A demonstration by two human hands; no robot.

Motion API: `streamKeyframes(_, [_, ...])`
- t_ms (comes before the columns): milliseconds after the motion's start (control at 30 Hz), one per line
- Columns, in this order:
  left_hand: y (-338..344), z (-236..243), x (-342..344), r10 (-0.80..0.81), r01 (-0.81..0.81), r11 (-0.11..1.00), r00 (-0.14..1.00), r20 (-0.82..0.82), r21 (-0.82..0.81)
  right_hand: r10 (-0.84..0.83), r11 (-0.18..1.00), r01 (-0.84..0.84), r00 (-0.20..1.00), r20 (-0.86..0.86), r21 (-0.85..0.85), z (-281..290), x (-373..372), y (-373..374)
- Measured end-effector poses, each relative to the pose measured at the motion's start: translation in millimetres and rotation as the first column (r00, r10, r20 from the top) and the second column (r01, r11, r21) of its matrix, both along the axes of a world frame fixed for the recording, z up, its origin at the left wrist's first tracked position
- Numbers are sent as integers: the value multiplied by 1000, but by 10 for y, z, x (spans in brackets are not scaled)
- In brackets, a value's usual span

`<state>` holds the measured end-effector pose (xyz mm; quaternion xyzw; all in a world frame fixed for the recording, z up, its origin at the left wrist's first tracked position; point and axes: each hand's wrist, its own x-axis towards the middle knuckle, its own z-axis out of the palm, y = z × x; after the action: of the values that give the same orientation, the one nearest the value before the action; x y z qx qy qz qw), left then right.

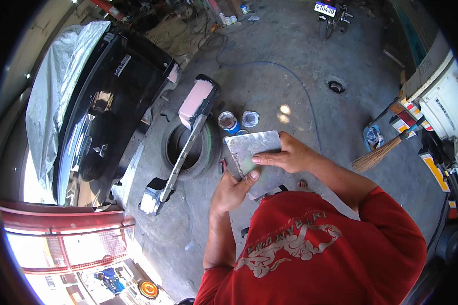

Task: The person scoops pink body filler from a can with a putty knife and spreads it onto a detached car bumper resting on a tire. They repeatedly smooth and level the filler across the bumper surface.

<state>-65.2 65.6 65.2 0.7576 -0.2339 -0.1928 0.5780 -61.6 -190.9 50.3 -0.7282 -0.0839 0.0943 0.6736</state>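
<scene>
In front of my red shirt, a flat, grey, smeared sheet [257,144] is held between both hands. My left hand [230,191] grips its lower left side, thumb on top and fingers mostly hidden. My right hand [289,155] is closed on the right edge, its thumb or a finger lying across the face. A second grey flat area [260,187] shows below; I cannot tell if it is a separate piece. Just beyond the sheet stand an open blue-and-white can [228,122] and a round lid [250,119] with grey residue.
A vehicle bumper [178,157] with a pink-coated end leans across a tire [210,152] on the concrete floor. At left stands a black vehicle panel [122,91] under grey sheeting. A straw broom [380,154] is at right; a blue hose [290,71] crosses the floor near a hole [336,87].
</scene>
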Motion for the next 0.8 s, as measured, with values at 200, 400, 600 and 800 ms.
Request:
streamKeyframes(200, [-27,-617,73,-144,-7,927,917,-372,-374,126,969,-103,988,-91,225,-132,64,169])
streamKeyframes(400, [-43,-756,-187,158,-394,839,837,-525,-375,-59,768,422,796,-603,482,-306,272,-50])
streamKeyframes(600, [-62,-984,-113,-44,-288,910,646,762,297,100,993,-36,756,-647,112,-601,209,-454])
streamKeyframes(800, [-194,-1392,221,52,-326,877,795,605,353,-265,964,233,789,-555,-128,-730,-131,-879])
